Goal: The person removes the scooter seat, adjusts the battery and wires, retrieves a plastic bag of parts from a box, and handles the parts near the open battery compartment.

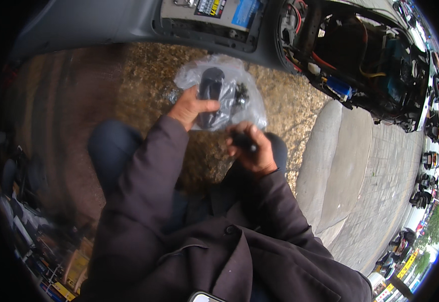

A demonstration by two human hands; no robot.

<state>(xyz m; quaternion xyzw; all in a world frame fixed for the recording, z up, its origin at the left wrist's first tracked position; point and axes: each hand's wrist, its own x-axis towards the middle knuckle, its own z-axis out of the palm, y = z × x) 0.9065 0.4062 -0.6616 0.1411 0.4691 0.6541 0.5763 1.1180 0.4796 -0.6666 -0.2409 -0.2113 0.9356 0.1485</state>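
A clear plastic bag is held up in front of me, with a long dark rounded part inside and a cluster of small dark pieces beside it. My left hand grips the bag's left side, its thumb pressed across the long part through the plastic. Just below and to the right of the bag, my right hand is closed around a short black handle-like piece; its far end is hidden by the fingers and blurred, so its kind does not show.
A grey vehicle body panel with an open compartment spans the top. An opened vehicle front with exposed wiring stands at upper right. Wet brown ground lies beneath, grey paving to the right, and assorted items at lower left.
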